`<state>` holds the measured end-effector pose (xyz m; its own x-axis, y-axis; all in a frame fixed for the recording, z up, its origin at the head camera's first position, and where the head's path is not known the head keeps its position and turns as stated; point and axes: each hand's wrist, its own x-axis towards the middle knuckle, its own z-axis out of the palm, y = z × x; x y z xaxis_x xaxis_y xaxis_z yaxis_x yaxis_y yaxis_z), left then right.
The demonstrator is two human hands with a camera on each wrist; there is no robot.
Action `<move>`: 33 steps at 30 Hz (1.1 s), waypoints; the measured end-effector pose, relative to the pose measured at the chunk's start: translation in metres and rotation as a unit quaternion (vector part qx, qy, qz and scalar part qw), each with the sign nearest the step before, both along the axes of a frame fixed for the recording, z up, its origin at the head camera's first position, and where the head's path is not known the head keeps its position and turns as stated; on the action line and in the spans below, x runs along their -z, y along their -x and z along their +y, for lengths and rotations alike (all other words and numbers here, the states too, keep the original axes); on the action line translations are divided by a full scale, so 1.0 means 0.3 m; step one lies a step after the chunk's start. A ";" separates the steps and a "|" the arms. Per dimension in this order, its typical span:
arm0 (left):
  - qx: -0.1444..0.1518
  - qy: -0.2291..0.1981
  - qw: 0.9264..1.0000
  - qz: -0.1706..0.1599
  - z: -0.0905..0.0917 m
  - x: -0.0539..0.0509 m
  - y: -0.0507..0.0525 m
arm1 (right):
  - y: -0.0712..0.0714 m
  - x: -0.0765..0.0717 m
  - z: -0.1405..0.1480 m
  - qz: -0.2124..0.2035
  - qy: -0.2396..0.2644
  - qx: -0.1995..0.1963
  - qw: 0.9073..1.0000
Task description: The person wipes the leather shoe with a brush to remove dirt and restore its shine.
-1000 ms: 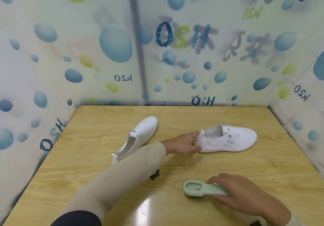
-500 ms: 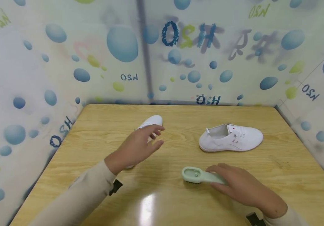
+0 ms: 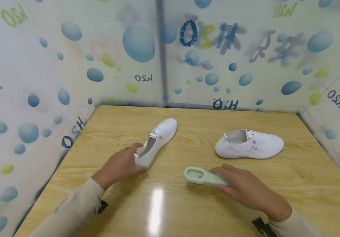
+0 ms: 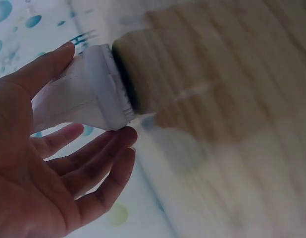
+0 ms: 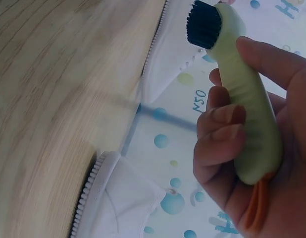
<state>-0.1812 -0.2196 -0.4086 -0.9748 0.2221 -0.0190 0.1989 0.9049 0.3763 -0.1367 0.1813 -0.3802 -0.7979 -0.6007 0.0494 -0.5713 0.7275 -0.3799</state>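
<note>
My left hand (image 3: 120,166) grips the heel end of a white lace-up shoe (image 3: 165,130), which lies at a slant on the table, toe pointing away to the right. In the left wrist view the thumb is on one side of the heel (image 4: 74,101) and fingertips touch the other. My right hand (image 3: 248,187) holds a pale green shoe brush (image 3: 195,175) by its handle, over the table. The right wrist view shows the brush's dark bristles (image 5: 203,25) and an orange loop (image 5: 258,206) at the handle's end.
A second white shoe (image 3: 267,144) lies sideways at the right, toe to the right, beyond the brush. The wooden table (image 3: 199,126) is bounded by patterned walls (image 3: 247,52) at the back and both sides.
My left hand has let go of the right-hand shoe, moved left and taken hold of the left shoe's heel. The right hand has shifted slightly away from me with the brush.
</note>
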 end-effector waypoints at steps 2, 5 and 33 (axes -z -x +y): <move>0.005 -0.001 1.000 0.003 -0.002 0.015 0.003 | 0.001 -0.001 -0.010 -0.007 0.005 -0.002 1.000; 0.014 -0.003 1.000 -0.001 -0.003 0.032 0.007 | 0.002 -0.001 -0.019 -0.016 0.004 -0.001 1.000; 0.144 -0.144 0.969 -0.141 -0.060 0.018 -0.025 | -0.066 0.013 -0.003 0.038 0.029 0.045 0.998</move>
<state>-0.1738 -0.2375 -0.4139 -0.8365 0.5205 -0.1716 0.2811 0.6762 0.6810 -0.1168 0.1806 -0.3842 -0.8409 -0.5217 0.1441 -0.5337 0.7551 -0.3807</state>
